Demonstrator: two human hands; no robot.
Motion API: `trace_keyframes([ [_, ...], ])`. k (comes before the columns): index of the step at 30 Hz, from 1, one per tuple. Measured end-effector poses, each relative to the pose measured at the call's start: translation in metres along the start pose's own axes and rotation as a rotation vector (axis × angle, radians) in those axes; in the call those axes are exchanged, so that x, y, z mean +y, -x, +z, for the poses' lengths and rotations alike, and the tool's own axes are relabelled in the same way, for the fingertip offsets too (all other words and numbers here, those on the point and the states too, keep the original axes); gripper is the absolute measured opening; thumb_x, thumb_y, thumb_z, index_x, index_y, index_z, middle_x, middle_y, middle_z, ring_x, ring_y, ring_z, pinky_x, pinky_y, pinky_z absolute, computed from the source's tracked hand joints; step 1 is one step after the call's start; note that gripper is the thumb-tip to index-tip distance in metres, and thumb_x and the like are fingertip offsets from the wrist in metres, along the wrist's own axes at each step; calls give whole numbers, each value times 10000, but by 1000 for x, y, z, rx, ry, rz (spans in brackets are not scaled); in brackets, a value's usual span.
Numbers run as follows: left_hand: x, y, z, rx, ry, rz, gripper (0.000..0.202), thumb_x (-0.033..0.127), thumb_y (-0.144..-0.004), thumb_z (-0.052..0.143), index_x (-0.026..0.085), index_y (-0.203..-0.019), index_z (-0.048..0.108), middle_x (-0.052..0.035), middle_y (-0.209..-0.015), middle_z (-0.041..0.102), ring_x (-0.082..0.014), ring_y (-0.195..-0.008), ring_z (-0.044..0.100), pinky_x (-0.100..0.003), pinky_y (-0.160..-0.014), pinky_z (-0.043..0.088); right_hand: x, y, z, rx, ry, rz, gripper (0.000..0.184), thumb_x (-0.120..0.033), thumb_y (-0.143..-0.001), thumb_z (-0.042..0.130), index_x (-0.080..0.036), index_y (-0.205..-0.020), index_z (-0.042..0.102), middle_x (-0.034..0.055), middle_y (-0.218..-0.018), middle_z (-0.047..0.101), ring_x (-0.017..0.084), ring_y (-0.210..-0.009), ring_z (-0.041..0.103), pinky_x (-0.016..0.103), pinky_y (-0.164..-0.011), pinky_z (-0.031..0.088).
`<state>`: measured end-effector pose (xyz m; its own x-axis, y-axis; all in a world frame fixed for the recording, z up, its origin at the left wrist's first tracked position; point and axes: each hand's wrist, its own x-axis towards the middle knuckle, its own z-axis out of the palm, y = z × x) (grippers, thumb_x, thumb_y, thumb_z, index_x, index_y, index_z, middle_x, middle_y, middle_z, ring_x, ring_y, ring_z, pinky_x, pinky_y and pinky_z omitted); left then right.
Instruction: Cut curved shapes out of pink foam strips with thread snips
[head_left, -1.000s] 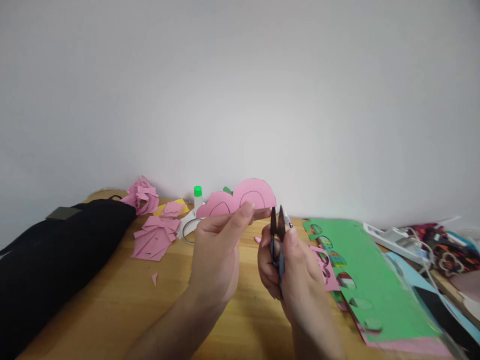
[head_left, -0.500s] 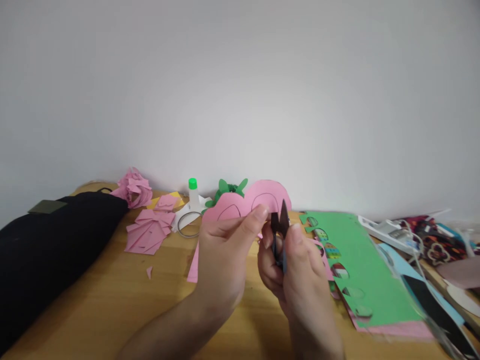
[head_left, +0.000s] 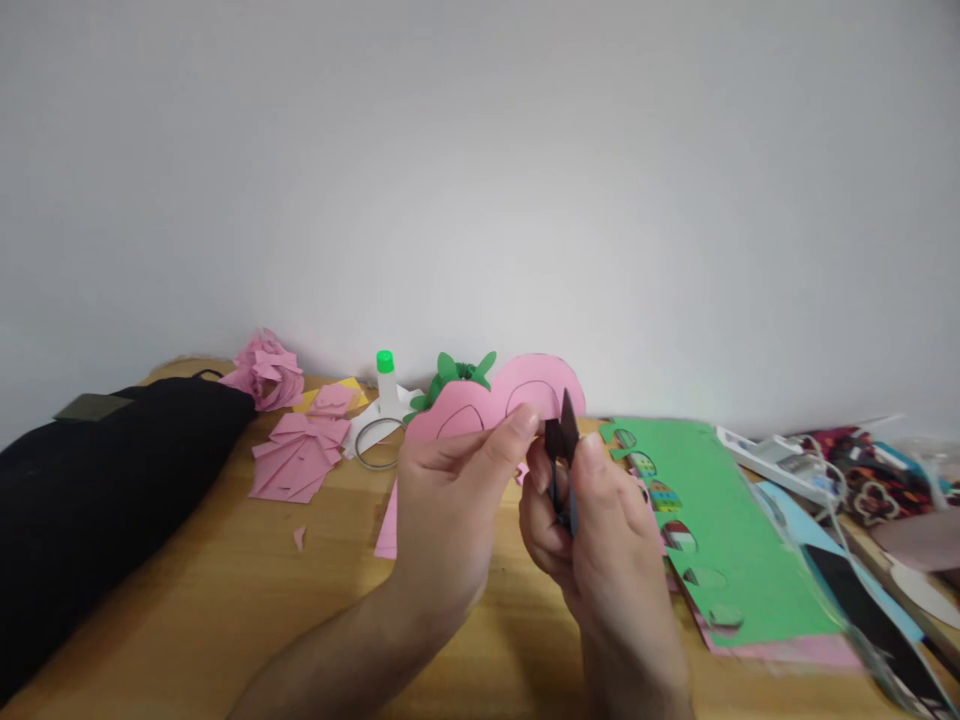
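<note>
My left hand pinches a pink paper piece with curved pencil outlines, holding it upright above the wooden table. My right hand is closed around small black snips, blades pointing up at the paper's lower right edge, right beside my left thumb. Whether the blades touch the paper I cannot tell. A strip of pink paper hangs down behind my left hand.
Pink paper scraps and a crumpled pink wad lie at the left. A glue bottle with a green cap, a tape ring, green paper leaves, a black bag, and green sheets with cut-outs surround the hands.
Both hands rose slightly and came closer together. The snips moved up to the pink paper's edge. Green leaves behind the paper came into sight as the view shifted.
</note>
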<state>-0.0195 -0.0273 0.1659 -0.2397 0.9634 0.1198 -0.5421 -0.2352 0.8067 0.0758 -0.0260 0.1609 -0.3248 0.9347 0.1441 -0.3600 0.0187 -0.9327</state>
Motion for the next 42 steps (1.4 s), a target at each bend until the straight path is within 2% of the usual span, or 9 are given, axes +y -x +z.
trace_keyframes([
  [8,-2,0,-2,33,-16,20,384,381,-793,742,189,-478,634,18,-479,625,-102,-452,553,-245,-494,481,2,0,-2,2,-18,20,416,-554,-969,482,-210,-736,512,-102,-468,312,58,-386,175,179,-346,135],
  [14,-1,0,-2,13,-29,20,398,396,-797,732,199,-468,625,17,-468,620,-103,-426,534,-261,-484,472,3,1,-5,-4,11,15,423,-553,-974,466,-215,-722,503,-95,-471,317,63,-383,175,194,-346,136],
  [29,-2,-1,-3,31,-56,22,444,426,-785,745,200,-437,587,48,-411,489,-79,-393,408,-262,-470,406,3,1,-6,-1,21,-4,434,-539,-983,465,-209,-701,492,-95,-474,319,59,-392,184,189,-352,144],
  [42,-3,-2,-4,58,-85,36,320,415,-764,762,225,-513,706,29,-440,574,-113,-457,517,-268,-504,452,2,0,-7,-2,70,-11,440,-549,-981,455,-213,-700,490,-94,-474,322,64,-396,172,196,-354,152],
])
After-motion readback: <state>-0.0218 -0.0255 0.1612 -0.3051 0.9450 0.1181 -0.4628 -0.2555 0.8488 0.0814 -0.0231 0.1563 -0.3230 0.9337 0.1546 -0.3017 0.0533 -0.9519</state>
